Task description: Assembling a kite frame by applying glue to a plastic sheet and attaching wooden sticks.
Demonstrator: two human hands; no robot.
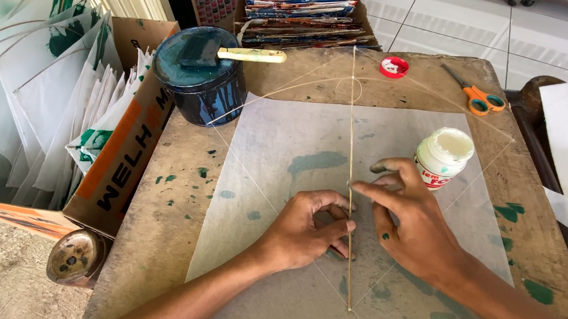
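stick (351, 158) lies on paper (276, 179), long axis running away from the person | left hand (309, 225) curled, fingertips pressing it from the left | right hand (411, 220) spread, forefinger touching it from the right | both equally near

left hand (306, 225) curled knuckles-down, right hand (407, 220) fingers spread flat

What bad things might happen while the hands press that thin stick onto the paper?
The open glue bottle stands just beyond the right hand, so a bump might tip it. The left hand presses the thin stick; it could slip crooked. The paper sheet looks thin and might tear.
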